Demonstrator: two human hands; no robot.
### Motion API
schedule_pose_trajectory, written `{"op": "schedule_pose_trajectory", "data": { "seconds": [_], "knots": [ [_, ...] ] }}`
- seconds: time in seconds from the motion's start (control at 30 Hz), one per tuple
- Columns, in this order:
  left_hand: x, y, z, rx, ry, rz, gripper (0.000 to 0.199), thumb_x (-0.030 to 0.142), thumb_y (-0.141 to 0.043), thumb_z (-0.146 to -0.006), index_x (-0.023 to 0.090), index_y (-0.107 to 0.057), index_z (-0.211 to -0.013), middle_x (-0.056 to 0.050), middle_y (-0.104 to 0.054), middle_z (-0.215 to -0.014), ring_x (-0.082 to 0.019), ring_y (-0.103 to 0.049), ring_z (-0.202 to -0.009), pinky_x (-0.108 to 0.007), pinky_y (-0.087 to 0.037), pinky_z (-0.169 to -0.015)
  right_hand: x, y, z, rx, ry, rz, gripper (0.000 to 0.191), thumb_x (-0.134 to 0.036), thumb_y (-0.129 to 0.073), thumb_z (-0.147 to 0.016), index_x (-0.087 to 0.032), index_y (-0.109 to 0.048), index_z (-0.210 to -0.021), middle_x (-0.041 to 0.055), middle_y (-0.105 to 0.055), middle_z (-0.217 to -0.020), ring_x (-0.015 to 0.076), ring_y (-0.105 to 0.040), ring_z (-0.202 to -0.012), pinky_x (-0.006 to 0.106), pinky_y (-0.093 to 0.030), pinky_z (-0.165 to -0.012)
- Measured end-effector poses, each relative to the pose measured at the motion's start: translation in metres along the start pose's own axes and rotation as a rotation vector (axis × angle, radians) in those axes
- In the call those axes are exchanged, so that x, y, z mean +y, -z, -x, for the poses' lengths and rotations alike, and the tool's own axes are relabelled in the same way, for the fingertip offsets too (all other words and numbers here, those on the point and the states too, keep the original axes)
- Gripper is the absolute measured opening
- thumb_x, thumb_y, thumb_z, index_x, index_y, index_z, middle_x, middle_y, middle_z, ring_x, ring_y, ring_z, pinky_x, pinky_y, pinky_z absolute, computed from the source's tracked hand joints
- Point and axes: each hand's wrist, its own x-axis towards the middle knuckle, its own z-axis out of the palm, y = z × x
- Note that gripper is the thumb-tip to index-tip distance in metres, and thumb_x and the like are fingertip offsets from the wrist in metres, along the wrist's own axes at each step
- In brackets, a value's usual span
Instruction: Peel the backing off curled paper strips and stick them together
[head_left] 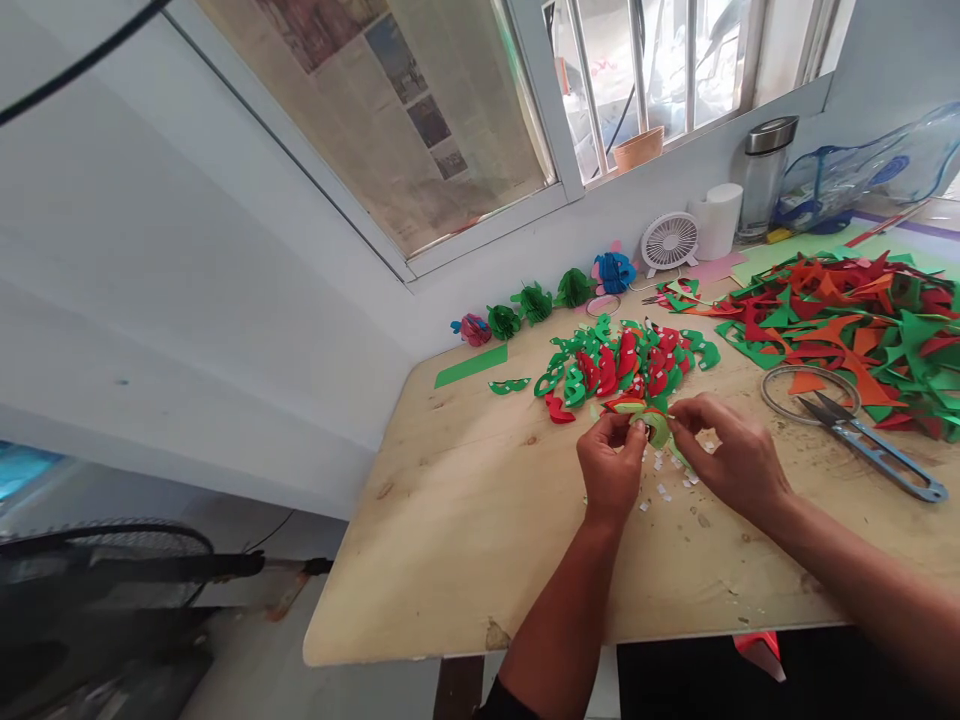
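Observation:
Above the wooden table, my left hand (pixel 613 462) pinches the left side of a small green and red paper piece (pixel 654 426). The fingers of my right hand (pixel 720 445) are closed at that piece's right edge. Just beyond both hands lies a pile of cut red and green paper shapes (pixel 600 365) with small white squares on them. Tiny white paper bits (pixel 663 490) are scattered on the table between my hands.
On the table (pixel 435 520), thread snips (pixel 874 450) and a ring (pixel 772 390) lie right, before a heap of paper scraps (pixel 847 330). Paper ornaments (pixel 535 302), a small fan (pixel 670 242) and a glass bottle (pixel 763 185) line the wall.

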Motion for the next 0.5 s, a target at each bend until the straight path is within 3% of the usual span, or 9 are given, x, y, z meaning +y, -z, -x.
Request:
{"op": "schedule_pose_trajectory", "data": {
  "seconds": [0.13,0.3,0.5],
  "knots": [
    [-0.0020,0.0004,0.0008,-0.038,-0.050,-0.024,0.017,0.030,-0.062,-0.073,0.014,-0.068,-0.078,-0.005,-0.068,-0.074,-0.015,-0.062,-0.068,-0.026,-0.051,-0.067,0.0009,-0.0038,0.0039,-0.165,0.035,0.001,0.016,-0.027,-0.045,-0.086,-0.020,-0.058,-0.080,0.0020,-0.062,-0.065,0.0144,-0.056,-0.056,0.026,-0.041,-0.056],
    [-0.0009,0.0009,0.0017,-0.088,-0.059,-0.030,0.016,0.028,-0.062,-0.073,0.014,-0.068,-0.078,-0.005,-0.068,-0.072,-0.014,-0.062,-0.067,-0.026,-0.051,-0.067,0.0041,-0.0044,0.0031,-0.201,-0.090,0.012,0.015,-0.030,-0.048,-0.084,-0.020,-0.056,-0.076,-0.0005,-0.062,-0.062,0.0134,-0.055,-0.052,0.025,-0.039,-0.052],
    [-0.0004,0.0022,0.0012,-0.115,-0.038,-0.048,0.015,0.027,-0.062,-0.073,0.014,-0.070,-0.076,-0.005,-0.069,-0.072,-0.015,-0.062,-0.066,-0.027,-0.050,-0.068,0.0028,-0.0019,0.0000,-0.229,-0.125,-0.038,0.013,-0.028,-0.050,-0.081,-0.021,-0.052,-0.070,-0.0018,-0.060,-0.059,0.0122,-0.054,-0.052,0.023,-0.039,-0.052]
  ]
}}
